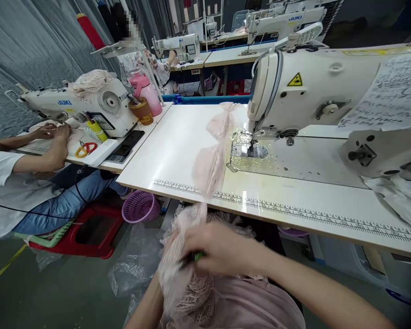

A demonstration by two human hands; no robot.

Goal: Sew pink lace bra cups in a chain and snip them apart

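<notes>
My right hand (217, 249) is closed below the table edge on a small green-handled tool (197, 257), probably thread snips, held against a bunch of pale pink lace fabric (188, 274) in my lap. My left hand is hidden behind that fabric; only its forearm (147, 306) shows. A strip of the same pink fabric (214, 151) trails up over the white table (178, 151) to the needle (251, 146) of the white sewing machine (311, 91).
To the left a co-worker in a white shirt sits with both hands (53, 132) at a second Juki machine (89, 103). Orange-handled scissors (85, 148), a phone (126, 145) and a pink bottle (149, 93) lie near it. A purple basket (140, 206) and red stool (89, 230) stand below.
</notes>
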